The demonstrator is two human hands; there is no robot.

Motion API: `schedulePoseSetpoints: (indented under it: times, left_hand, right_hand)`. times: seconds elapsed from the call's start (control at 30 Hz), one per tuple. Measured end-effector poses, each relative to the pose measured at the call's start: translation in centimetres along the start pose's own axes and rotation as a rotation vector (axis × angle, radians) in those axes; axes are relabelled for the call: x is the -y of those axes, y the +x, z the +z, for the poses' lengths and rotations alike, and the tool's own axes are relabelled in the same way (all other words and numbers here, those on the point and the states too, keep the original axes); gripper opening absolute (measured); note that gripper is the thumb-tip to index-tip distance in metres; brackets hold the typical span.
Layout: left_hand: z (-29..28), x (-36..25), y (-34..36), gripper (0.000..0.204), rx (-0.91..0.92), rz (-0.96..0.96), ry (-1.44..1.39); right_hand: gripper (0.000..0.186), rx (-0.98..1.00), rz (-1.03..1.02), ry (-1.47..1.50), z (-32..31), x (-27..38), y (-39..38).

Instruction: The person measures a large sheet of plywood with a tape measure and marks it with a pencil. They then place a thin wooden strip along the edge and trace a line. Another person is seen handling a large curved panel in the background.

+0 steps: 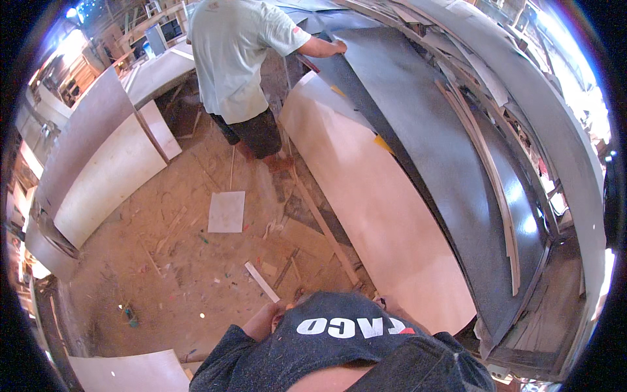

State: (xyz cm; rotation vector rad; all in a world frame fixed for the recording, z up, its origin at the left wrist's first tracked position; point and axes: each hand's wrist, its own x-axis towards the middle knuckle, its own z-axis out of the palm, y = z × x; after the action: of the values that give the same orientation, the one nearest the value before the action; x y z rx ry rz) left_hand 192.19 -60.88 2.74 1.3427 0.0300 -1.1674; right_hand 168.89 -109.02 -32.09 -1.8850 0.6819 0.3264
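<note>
1. Well left of the pale panel (385,209), a brown board (91,137) and a cream board (111,183) stand on edge, the cream one in front.
2. Beyond the panel's near end, far to its left, lies a white sheet (130,372).
3. Left of the panel, a square (226,212) lies flat on the littered floor (176,274).
4. Just left of the panel's far end stands a co-worker (228,59) in a white shirt and dark shorts, one arm stretched past that end.
5. Left of the panel's near half, a white strip (262,282) points toward the wearer's left arm (261,321).
6. Beside the panel's near end, the wearer's dark shirt (326,340) hides both hands; I cannot tell whether they are open, closed or gripping.
7. Along the panel's left side runs a batten (324,227); the panel itself slants away from the wearer.
8. Right of the panel, a dark sheet (424,130) carries thin slats (495,183); the co-worker's hand (341,47) touches its far edge.
9. Farthest right of the panel curves a grey sheet (548,98).
</note>
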Motion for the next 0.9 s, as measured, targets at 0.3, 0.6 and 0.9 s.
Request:
schedulePoseSetpoints:
  times: [0.3, 0.6, 0.9]
  left_hand:
    - [-3.7, 7.6, 4.0, 0.026, -0.021, -0.202, -0.355]
    - [1.0, -3.0, -2.3, 0.035, -0.068, -0.188, -0.102]
    - [-4.0, 2.5, -0.6, 0.031, -0.096, -0.078, 0.198]
  right_hand:
    - [0.050, 0.166, -0.141, -0.400, -2.4, -1.6, 2.1]
    - [0.050, 0.191, 0.176, -0.430, -2.3, 9.0, -0.8]
    - [0.050, 0.264, 0.017, -0.383, -0.1, 9.0, 2.5]
